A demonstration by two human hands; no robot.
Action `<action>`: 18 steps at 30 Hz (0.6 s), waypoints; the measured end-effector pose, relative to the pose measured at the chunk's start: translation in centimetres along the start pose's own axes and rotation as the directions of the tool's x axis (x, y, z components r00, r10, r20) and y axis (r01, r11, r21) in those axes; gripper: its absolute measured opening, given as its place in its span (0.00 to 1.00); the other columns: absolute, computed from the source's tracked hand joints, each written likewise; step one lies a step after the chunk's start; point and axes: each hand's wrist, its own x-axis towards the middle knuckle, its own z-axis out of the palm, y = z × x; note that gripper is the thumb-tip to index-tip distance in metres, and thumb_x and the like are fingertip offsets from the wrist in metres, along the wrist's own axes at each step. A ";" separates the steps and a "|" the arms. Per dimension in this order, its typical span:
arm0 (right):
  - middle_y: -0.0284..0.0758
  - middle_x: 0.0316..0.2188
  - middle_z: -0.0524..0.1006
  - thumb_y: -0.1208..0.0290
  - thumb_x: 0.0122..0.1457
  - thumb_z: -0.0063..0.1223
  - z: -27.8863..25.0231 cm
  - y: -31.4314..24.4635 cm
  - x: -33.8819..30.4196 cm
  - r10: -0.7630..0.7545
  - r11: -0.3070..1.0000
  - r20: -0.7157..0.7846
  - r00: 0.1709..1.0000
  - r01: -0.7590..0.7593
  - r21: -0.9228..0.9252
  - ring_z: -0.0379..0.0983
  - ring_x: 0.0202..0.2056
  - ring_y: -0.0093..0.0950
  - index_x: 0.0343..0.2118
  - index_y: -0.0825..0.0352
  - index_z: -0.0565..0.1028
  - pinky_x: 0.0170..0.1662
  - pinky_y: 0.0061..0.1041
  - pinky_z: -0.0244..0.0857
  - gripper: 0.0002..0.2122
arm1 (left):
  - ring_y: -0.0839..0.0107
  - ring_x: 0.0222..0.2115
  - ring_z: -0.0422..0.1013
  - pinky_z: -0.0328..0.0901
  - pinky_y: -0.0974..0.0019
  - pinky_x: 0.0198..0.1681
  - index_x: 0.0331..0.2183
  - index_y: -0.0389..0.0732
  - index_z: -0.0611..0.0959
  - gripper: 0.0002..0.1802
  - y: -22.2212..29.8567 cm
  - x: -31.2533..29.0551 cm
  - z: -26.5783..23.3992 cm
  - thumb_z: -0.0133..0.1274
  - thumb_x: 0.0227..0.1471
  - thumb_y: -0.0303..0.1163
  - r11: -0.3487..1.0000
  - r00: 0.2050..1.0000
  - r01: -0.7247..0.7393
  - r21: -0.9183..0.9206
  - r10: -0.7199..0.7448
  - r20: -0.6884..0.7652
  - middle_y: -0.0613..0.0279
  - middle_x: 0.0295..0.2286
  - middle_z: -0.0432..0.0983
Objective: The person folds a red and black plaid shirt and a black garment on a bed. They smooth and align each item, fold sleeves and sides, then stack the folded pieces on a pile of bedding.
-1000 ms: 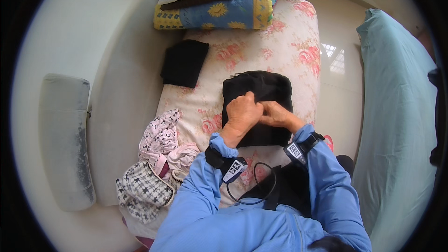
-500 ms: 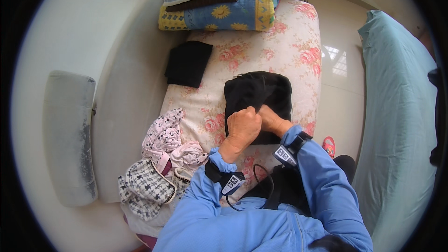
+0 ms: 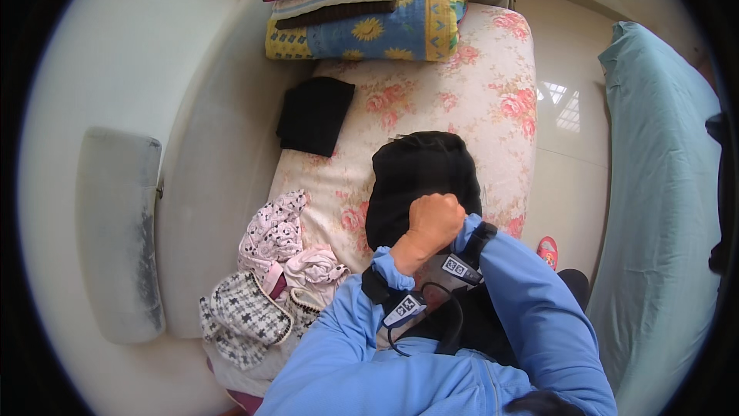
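A folded black garment (image 3: 419, 173) lies on the flowered bedsheet in front of me, its surface mostly smooth. At its near right edge, my left hand (image 3: 436, 220) is closed in a fist, knuckles up, on the cloth; its fingertips are turned under and out of sight. My right hand is hidden behind the left one, and only its blue cuff (image 3: 466, 233) shows, close against the left fist. Farther left on the bed rests a second folded black garment (image 3: 315, 116), apart from both hands.
Loose pink and black-and-white clothes (image 3: 269, 277) are heaped at the near left. A yellow-and-blue quilt (image 3: 431, 16) bears a stack of folded cloths at the far end. Beyond the floor on the right stands something covered in pale teal cloth (image 3: 654, 200).
Both hands have come nearer to me and the left has shifted right, covering the right. The garment's top looks flatter and more of it shows. The view has shifted slightly.
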 end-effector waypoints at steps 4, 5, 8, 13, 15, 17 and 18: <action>0.32 0.35 0.76 0.68 0.53 0.48 -0.6 0.0 -0.5 0.034 0.999 0.000 0.999 -0.034 -0.016 0.69 0.43 0.30 0.31 0.59 0.75 0.48 0.31 0.59 0.05 | 0.48 0.20 0.72 0.67 0.51 0.23 0.17 0.37 0.75 0.13 -0.2 0.2 0.3 0.49 0.48 0.33 0.996 0.980 0.085 -0.031 -0.090 -0.176 0.47 0.16 0.73; 0.32 0.36 0.76 0.68 0.53 0.48 -0.9 0.0 -0.5 0.035 0.999 -0.001 0.999 -0.035 -0.024 0.69 0.44 0.30 0.32 0.58 0.75 0.48 0.31 0.58 0.06 | 0.48 0.20 0.72 0.67 0.51 0.23 0.17 0.37 0.75 0.13 -0.4 0.2 0.3 0.49 0.48 0.32 0.994 0.970 0.071 -0.088 -0.089 -0.228 0.46 0.17 0.73; 0.32 0.36 0.76 0.68 0.53 0.47 -2.0 0.0 -0.9 0.002 0.998 -0.016 1.000 -0.003 -0.064 0.68 0.45 0.30 0.32 0.58 0.75 0.50 0.32 0.57 0.06 | 0.47 0.21 0.71 0.65 0.51 0.24 0.18 0.36 0.72 0.13 -0.8 0.0 0.4 0.49 0.48 0.32 0.983 0.952 0.065 -0.174 -0.113 -0.285 0.46 0.18 0.72; 0.31 0.37 0.75 0.67 0.53 0.46 -1.8 0.1 -0.7 0.046 0.997 -0.026 0.999 -0.048 -0.055 0.67 0.47 0.29 0.33 0.58 0.75 0.54 0.32 0.55 0.07 | 0.48 0.21 0.71 0.66 0.51 0.24 0.17 0.37 0.74 0.12 -0.2 0.3 1.6 0.48 0.49 0.32 0.996 0.984 -0.081 -0.044 0.073 -0.160 0.47 0.17 0.73; 0.31 0.38 0.75 0.67 0.53 0.46 -1.3 0.2 -0.6 0.085 0.995 -0.022 0.996 -0.086 -0.047 0.67 0.48 0.29 0.34 0.58 0.75 0.55 0.32 0.54 0.08 | 0.48 0.21 0.72 0.67 0.51 0.24 0.17 0.38 0.75 0.13 0.2 0.7 2.1 0.48 0.49 0.32 0.995 0.989 -0.102 -0.014 0.100 -0.107 0.48 0.18 0.73; 0.31 0.38 0.75 0.67 0.53 0.45 -1.2 0.4 -0.7 0.120 0.991 -0.008 0.993 -0.120 -0.052 0.66 0.49 0.28 0.34 0.58 0.75 0.56 0.32 0.53 0.08 | 0.49 0.21 0.72 0.67 0.51 0.24 0.17 0.38 0.75 0.13 0.2 1.0 2.6 0.47 0.49 0.32 0.996 0.993 -0.019 -0.091 0.008 -0.120 0.48 0.18 0.74; 0.31 0.38 0.75 0.67 0.53 0.45 -1.3 0.4 -0.7 0.135 0.989 0.000 0.991 -0.134 -0.057 0.66 0.49 0.28 0.35 0.58 0.75 0.57 0.33 0.52 0.08 | 0.49 0.22 0.73 0.67 0.51 0.24 0.18 0.38 0.75 0.13 0.1 1.0 2.6 0.47 0.50 0.33 0.998 0.990 -0.002 -0.069 -0.008 -0.142 0.48 0.19 0.74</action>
